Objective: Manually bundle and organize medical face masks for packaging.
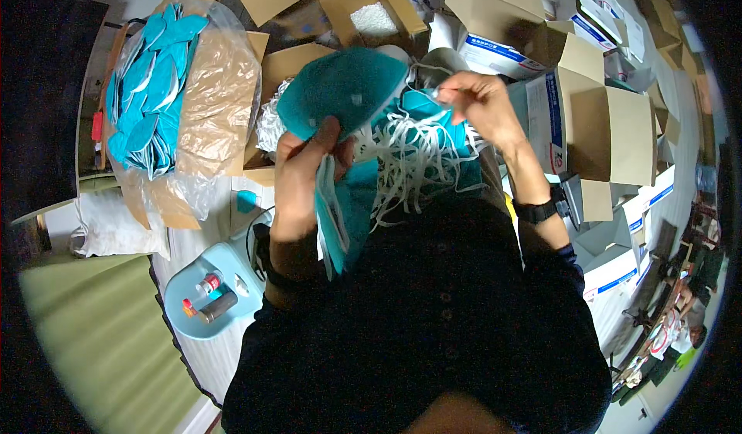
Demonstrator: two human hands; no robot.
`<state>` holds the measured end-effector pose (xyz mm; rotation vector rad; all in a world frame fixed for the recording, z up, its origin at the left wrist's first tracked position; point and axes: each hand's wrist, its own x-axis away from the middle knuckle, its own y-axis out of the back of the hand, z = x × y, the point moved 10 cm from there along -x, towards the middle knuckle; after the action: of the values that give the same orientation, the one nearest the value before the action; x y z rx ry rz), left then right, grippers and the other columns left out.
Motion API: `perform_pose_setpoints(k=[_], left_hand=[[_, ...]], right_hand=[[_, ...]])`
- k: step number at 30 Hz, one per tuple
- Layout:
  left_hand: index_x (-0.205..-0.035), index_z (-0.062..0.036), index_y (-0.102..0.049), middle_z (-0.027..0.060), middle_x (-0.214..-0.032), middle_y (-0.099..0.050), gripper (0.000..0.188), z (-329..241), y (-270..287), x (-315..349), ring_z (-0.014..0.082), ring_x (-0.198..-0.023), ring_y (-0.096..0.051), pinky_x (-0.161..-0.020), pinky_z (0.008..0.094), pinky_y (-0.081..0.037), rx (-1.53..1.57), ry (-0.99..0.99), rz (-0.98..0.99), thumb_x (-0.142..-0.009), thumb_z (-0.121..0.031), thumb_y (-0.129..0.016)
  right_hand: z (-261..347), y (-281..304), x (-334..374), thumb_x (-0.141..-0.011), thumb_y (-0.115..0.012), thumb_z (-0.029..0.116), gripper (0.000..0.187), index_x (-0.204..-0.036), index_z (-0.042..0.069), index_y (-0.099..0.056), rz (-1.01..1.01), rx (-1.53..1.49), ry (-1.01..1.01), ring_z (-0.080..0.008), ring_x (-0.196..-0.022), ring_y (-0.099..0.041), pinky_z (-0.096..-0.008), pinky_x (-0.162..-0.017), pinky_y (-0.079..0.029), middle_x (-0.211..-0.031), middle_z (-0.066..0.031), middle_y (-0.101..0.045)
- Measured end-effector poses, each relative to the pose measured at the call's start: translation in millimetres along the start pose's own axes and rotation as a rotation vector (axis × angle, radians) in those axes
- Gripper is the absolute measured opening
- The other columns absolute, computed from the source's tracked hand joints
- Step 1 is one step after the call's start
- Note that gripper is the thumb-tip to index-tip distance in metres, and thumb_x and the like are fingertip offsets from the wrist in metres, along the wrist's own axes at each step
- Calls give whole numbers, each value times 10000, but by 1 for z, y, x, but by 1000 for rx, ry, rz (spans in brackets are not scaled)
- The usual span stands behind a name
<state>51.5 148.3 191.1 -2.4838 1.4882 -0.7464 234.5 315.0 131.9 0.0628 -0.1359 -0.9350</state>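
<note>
My left hand [309, 156] is closed, its thumb pressed on the lower edge of a teal face mask [340, 90] with a pale rim. Under that hand, more folded teal masks [352, 210] hang against my dark clothing; whether it grips them too I cannot tell. To the right, my right hand [483, 102] pinches a thin white strap [444, 94] near the mask's right edge. Below and between the hands lies a tangle of white ear straps [410, 156] over more teal masks. My fingers partly hide the held mask's lower edge.
At the left, a plastic-lined carton [220, 86] holds a heap of teal masks [151, 86]. Open cardboard boxes [618, 136] crowd the right, and a carton with white contents [373, 21] stands behind. A light blue tub [182, 279] with bottles is at lower left.
</note>
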Motion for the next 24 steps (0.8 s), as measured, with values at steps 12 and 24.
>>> perform_pose_setpoints(k=[12, 24], left_hand=[[-1038, -2, -611, 91, -906, -648, 389, 1, 13, -19, 155, -832, -629, -717, 275, -495, -656, -308, -98, -784, -259, -755], [-759, -38, -623, 143, -658, -556, 123, -8, -37, 8, 277, -567, -544, -517, 345, -412, -1115, -650, 68, -757, -103, -728]], right_hand=[[41, -55, 28, -859, -665, 97, 82, -829, 21, -664, 31, -276, -31, -52, -553, -506, -215, -519, -413, -675, 4, -612], [39, -20, 13, -802, -608, -58, 97, -797, 17, -668, -181, 590, 364, -114, -696, -602, -258, -643, -479, -759, -59, -675]])
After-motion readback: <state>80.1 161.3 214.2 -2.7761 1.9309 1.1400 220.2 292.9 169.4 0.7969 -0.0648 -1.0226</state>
